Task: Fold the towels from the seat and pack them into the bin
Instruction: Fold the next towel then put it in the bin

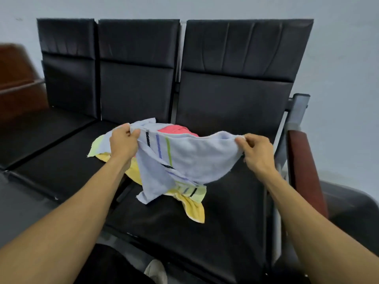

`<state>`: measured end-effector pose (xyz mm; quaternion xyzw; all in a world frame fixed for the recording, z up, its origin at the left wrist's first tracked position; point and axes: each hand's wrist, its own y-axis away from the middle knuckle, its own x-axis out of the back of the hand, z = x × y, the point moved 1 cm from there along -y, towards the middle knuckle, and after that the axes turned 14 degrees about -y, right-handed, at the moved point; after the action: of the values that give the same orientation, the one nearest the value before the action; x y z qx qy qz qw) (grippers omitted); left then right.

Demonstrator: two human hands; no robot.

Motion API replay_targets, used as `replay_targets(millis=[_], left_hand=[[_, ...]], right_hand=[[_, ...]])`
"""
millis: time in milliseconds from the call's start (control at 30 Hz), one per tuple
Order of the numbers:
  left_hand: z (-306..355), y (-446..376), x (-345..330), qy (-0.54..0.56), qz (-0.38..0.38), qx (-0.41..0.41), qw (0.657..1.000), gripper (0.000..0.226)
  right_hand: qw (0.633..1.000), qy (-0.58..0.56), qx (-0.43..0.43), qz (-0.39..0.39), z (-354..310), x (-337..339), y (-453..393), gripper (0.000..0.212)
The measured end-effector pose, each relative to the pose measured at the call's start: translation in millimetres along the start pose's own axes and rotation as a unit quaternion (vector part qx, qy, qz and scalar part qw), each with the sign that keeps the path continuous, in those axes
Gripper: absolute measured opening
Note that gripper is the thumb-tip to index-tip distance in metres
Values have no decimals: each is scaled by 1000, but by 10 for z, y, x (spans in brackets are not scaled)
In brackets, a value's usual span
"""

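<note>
Spreading is the step in hand: a pale blue towel (190,158) is held up over the seat (225,212) by its top edge, not yet folded. Left hand (123,140) is closed on one upper corner, thumb over cloth and fingers behind. Right hand (256,150) pinches the opposite corner between thumb and fingertips. Top edge sags between the two grips, so the cloth is not taut. Striped band runs near the left side; lower part is twisted and trails down onto the pile.

Pile location: middle of the black bench, straddling two seat pads. A yellow towel (194,208) lies lowest at the front, a pink one (176,129) shows behind the held towel, and a pale green-edged one (98,146) sticks out at the left. All loose and unfolded, as far as can be judged.

Next move, by judgement: hands to be pulled apart to take out the sag, the twisted lower edge shaken free of the pile, then corners brought together for the first fold. Risk: the trailing end may drag the yellow towel along.

Containers: no bin can be identified in view. A dark rounded shape at the far right edge is seen, but what it is cannot be told. Nothing is shown packed; task judged to be at an early stage.
</note>
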<state>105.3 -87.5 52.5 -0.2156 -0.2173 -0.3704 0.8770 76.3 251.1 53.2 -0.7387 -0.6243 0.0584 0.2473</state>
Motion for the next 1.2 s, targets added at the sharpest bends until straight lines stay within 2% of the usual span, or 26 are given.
replay_targets(millis=[133,300,433,533,600,700,800,967,1200], left_hand=[[308,-68,245,22,35,-34,999,31],[485,-127,402,26,45,-43,998,33],[536,-45,447,100,11,-73,992,27],[576,97,564,79,22,-126,989,24],[597,228,693,51,42,-159,985,23],[649,421,834,-10,113,-197,974,23],[659,522,862,3,142,-193,971,22],[430,449,629,-19,90,-150,984,23],[-355,308,-208,-151,-16,-79,985,28]], right_hand=[[997,41,47,37,-325,191,-170,27],[997,39,49,54,-558,290,-243,27],[998,-16,6,62,-588,315,-207,27],[996,-75,-9,47,-700,380,-80,29],[998,-58,9,38,-835,450,30,31],[998,-11,32,54,-966,526,151,28],[996,-32,32,71,-1035,504,225,26],[997,-10,-16,80,-821,415,233,28],[989,74,-111,60,170,62,346,34]])
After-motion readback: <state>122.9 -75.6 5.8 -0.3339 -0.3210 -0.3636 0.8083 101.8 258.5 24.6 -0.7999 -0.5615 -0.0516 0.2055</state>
